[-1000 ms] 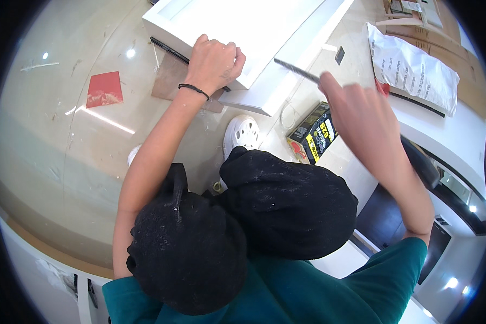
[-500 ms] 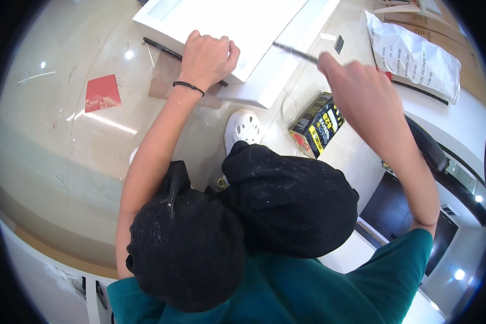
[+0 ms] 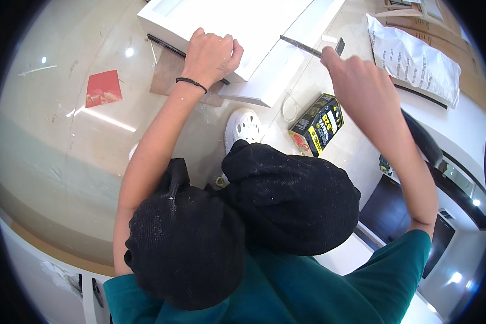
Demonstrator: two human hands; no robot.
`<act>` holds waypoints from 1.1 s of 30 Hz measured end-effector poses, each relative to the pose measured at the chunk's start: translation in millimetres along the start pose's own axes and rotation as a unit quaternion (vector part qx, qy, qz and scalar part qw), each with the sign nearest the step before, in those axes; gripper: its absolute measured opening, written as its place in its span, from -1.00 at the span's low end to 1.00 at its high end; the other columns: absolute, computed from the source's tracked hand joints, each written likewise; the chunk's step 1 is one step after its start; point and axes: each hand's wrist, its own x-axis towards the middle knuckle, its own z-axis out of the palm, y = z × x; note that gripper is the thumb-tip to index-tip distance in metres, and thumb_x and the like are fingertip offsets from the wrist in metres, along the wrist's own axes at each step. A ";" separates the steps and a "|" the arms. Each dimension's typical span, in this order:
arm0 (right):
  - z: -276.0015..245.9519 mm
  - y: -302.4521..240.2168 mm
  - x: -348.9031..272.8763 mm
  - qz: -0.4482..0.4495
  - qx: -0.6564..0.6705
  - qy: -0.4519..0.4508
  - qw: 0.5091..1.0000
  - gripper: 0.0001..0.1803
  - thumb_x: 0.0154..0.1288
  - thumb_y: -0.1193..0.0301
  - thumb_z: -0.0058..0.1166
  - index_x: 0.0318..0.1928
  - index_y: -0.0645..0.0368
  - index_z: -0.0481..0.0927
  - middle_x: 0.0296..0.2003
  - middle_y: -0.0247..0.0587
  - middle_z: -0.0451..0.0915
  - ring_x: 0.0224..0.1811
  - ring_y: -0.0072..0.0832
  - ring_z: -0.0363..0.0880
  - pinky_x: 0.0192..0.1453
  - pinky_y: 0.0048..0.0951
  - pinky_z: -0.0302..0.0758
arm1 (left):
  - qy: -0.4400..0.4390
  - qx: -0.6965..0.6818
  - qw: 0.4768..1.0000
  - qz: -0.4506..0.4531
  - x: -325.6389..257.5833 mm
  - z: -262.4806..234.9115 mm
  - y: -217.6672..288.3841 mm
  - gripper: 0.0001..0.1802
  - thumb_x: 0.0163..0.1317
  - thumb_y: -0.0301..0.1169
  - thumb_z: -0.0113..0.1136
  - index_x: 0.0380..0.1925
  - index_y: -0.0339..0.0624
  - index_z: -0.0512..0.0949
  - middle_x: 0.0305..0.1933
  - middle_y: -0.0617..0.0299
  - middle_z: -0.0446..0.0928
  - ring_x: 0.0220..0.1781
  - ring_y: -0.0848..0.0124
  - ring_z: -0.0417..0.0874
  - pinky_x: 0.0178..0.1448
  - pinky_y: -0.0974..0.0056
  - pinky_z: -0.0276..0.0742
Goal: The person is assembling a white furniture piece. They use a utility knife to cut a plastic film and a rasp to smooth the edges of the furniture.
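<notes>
A white wooden box, like a drawer [image 3: 164, 33], lies ahead of me at the top. My left hand [image 3: 211, 54] rests on its near edge, fingers curled over the rim, thumb out to the right. In my right hand [image 3: 364, 81] is a flat, narrow metal file [image 3: 301, 46], gripped by one end. Its free tip points left, over the white surface near a seam; contact cannot be made out. A long white board [image 3: 256, 93] runs along the box's right side.
Beside my white clog [image 3: 244, 127] stands a black and yellow box [image 3: 317, 127]. A white sack [image 3: 413, 62] lies at the right. On the tiled floor sit a red square sheet [image 3: 103, 88] and a brown board [image 3: 167, 81], near a black rail [image 3: 164, 44].
My right hand and the file have shifted slightly up and to the right. My left hand stays on the box's edge, while the whole view has moved a little.
</notes>
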 end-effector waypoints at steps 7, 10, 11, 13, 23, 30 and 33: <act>-5.5 -6.6 -7.8 0.002 0.032 -0.044 0.999 -0.88 0.51 0.39 0.03 -0.09 0.17 0.48 -0.59 -0.08 0.61 -0.52 -0.16 0.72 -0.48 -0.21 0.59 | 0.002 0.002 1.000 -0.008 -2.1 0.5 -2.0 -0.64 0.30 -0.30 0.10 -0.67 -0.15 0.59 -0.77 0.05 0.49 -0.68 0.12 0.50 -0.19 0.11 0.40; 12.5 5.3 8.8 0.002 0.006 0.011 1.000 -0.93 0.38 0.49 0.10 -0.17 0.18 0.51 -0.60 -0.11 0.61 -0.54 -0.27 0.73 -0.51 -0.35 0.61 | 0.015 -0.002 1.000 0.005 -0.3 0.9 -0.7 -0.64 0.30 -0.29 0.10 -0.67 -0.16 0.59 -0.77 0.06 0.48 -0.68 0.12 0.50 -0.19 0.11 0.40; 5.8 1.7 6.4 -0.002 0.016 -0.006 1.000 -0.92 0.37 0.50 0.10 -0.17 0.19 0.51 -0.59 -0.11 0.61 -0.54 -0.27 0.72 -0.51 -0.35 0.61 | 0.022 -0.001 1.000 0.006 -1.4 2.1 -2.6 -0.64 0.30 -0.29 0.10 -0.67 -0.16 0.59 -0.77 0.06 0.48 -0.68 0.12 0.50 -0.19 0.11 0.40; -11.3 -9.3 -6.1 -0.010 0.036 -0.042 0.998 -0.90 0.35 0.51 0.12 -0.16 0.21 0.52 -0.59 -0.12 0.61 -0.54 -0.28 0.72 -0.51 -0.36 0.61 | 0.025 0.001 1.000 0.005 -3.3 2.9 -4.5 -0.64 0.30 -0.29 0.10 -0.67 -0.16 0.59 -0.78 0.07 0.48 -0.68 0.12 0.50 -0.20 0.11 0.40; -15.8 -15.7 -19.6 -0.011 0.035 -0.050 0.998 -0.86 0.33 0.51 0.13 -0.14 0.22 0.48 -0.59 -0.12 0.61 -0.54 -0.27 0.72 -0.52 -0.37 0.60 | 0.011 0.005 1.000 -0.001 -2.4 1.6 -2.0 -0.64 0.29 -0.30 0.10 -0.68 -0.16 0.58 -0.79 0.06 0.46 -0.67 0.13 0.50 -0.21 0.11 0.38; 12.9 -8.3 2.8 0.027 0.028 -0.019 0.999 -0.91 0.55 0.37 0.00 -0.07 0.09 0.47 -0.61 -0.09 0.58 -0.54 -0.13 0.69 -0.51 -0.16 0.53 | 0.032 -0.002 0.999 0.013 0.3 4.2 -0.1 -0.63 0.29 -0.30 0.11 -0.70 -0.16 0.58 -0.79 0.06 0.45 -0.68 0.13 0.48 -0.22 0.11 0.38; -11.2 -15.2 -11.6 0.015 0.061 -0.054 0.997 -0.89 0.55 0.38 -0.01 -0.06 0.14 0.47 -0.61 -0.09 0.58 -0.53 -0.12 0.69 -0.51 -0.17 0.55 | 0.027 0.000 1.000 0.004 -5.7 3.5 -4.5 -0.63 0.29 -0.31 0.11 -0.70 -0.16 0.58 -0.78 0.06 0.47 -0.68 0.14 0.50 -0.22 0.11 0.38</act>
